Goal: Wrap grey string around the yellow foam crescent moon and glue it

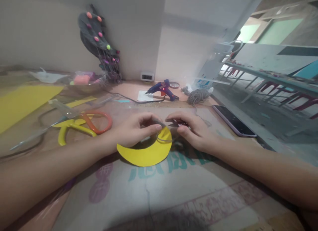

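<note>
My left hand (146,125) is closed, pinching the upper tip of a yellow crescent-shaped cutout (144,156) between thumb and fingers. Grey yarn (163,140) loops around the crescent near that tip. Just to the right, my right hand (191,128) is closed on a small dark pointed tool that looks like thread snips (174,124); its point faces the crescent tip. The fingers hide most of this tool. A ball of grey yarn (198,96) lies beyond my right hand, with a strand trailing down from it.
Scissors with orange handles (108,121) and a yellow-handled tool (65,133) lie left, near a yellow sheet (22,101). A lit blue glue gun (161,88) stands behind on a white pad (145,96). A phone (233,120) rests right. A decorated grey crescent (91,32) hangs against the wall.
</note>
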`<state>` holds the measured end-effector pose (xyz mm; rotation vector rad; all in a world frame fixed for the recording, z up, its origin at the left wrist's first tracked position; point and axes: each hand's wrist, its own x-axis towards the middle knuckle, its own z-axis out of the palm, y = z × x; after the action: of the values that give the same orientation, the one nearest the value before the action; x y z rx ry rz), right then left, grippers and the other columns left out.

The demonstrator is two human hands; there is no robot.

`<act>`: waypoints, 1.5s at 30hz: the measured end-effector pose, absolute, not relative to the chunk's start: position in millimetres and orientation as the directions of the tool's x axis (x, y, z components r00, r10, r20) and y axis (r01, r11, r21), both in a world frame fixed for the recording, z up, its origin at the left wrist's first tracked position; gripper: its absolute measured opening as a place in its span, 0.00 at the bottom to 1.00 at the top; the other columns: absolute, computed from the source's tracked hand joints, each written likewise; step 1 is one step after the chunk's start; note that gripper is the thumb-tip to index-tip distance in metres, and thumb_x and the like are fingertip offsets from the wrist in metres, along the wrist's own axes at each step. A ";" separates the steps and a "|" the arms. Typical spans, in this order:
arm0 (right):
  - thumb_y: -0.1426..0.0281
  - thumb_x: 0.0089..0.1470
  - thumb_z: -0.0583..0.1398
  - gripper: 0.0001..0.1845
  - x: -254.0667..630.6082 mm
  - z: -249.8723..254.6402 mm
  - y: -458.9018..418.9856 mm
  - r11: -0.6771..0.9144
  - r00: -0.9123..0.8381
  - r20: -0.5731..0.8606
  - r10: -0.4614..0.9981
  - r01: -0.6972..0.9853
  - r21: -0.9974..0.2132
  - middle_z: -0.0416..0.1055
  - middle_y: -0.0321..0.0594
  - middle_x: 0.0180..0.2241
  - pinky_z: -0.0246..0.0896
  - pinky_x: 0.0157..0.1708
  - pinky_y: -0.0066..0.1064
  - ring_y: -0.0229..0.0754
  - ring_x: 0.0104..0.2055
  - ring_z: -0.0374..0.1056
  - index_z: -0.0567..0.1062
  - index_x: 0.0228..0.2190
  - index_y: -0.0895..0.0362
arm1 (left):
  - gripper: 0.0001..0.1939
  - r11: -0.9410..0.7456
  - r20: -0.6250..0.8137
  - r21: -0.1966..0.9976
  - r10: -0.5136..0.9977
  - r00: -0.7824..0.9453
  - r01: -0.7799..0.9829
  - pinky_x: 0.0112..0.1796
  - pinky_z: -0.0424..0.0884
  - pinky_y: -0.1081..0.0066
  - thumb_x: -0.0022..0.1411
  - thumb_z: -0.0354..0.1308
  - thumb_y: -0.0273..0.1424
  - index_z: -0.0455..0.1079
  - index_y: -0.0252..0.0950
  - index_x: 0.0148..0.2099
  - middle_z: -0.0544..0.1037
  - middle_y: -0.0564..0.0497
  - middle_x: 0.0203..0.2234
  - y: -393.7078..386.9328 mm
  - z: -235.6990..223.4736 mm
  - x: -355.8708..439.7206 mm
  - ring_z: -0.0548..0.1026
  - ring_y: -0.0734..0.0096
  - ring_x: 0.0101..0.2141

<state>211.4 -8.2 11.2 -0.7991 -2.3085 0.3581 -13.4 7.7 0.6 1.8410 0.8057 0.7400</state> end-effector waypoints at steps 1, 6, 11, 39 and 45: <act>0.59 0.64 0.50 0.18 213.0 10.0 -5.7 0.787 -0.597 0.512 0.617 0.460 -0.412 0.74 0.44 0.39 0.64 0.38 0.32 0.41 0.39 0.69 0.70 0.45 0.57 | 0.12 -0.334 0.165 0.925 0.784 0.599 0.181 0.27 0.66 0.77 0.60 0.57 0.37 0.70 0.34 0.41 0.74 0.53 0.28 7.8 0.1 -12.9 0.70 0.77 0.27; 0.60 0.65 0.47 0.20 215.0 5.4 3.6 0.795 -0.591 0.540 0.599 0.522 -0.310 0.73 0.45 0.39 0.62 0.40 0.35 0.43 0.40 0.68 0.71 0.45 0.59 | 0.09 -0.365 0.206 0.915 0.787 0.582 0.169 0.28 0.67 0.77 0.59 0.57 0.34 0.70 0.33 0.39 0.74 0.53 0.29 6.6 0.7 -11.3 0.70 0.77 0.27; 0.60 0.66 0.47 0.19 215.0 8.2 3.9 0.831 -0.633 0.556 0.538 0.511 -0.221 0.70 0.42 0.33 0.58 0.38 0.36 0.43 0.37 0.66 0.72 0.45 0.57 | 0.12 -0.337 0.147 0.906 0.816 0.558 0.254 0.26 0.66 0.76 0.58 0.58 0.37 0.72 0.34 0.40 0.74 0.52 0.27 4.6 3.2 -13.0 0.70 0.76 0.26; 0.64 0.64 0.51 0.15 217.8 7.0 7.5 0.835 -0.685 0.519 0.511 0.539 -0.111 0.70 0.41 0.31 0.53 0.35 0.34 0.42 0.35 0.64 0.75 0.42 0.57 | 0.09 -0.329 0.108 0.886 0.832 0.544 0.328 0.24 0.65 0.79 0.58 0.58 0.36 0.71 0.36 0.37 0.74 0.56 0.24 2.0 5.1 -15.7 0.71 0.77 0.24; 0.64 0.64 0.51 0.15 218.2 7.1 6.5 0.830 -0.682 0.513 0.521 0.546 -0.117 0.70 0.42 0.32 0.53 0.36 0.35 0.42 0.35 0.64 0.74 0.42 0.56 | 0.08 -0.309 0.089 0.891 0.838 0.538 0.334 0.25 0.66 0.79 0.58 0.58 0.35 0.70 0.35 0.36 0.74 0.56 0.24 2.3 5.8 -15.1 0.71 0.77 0.25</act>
<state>218.2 6.5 7.1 -0.7830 -2.4679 -0.0607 -15.1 2.3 5.8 1.8782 0.9610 0.7068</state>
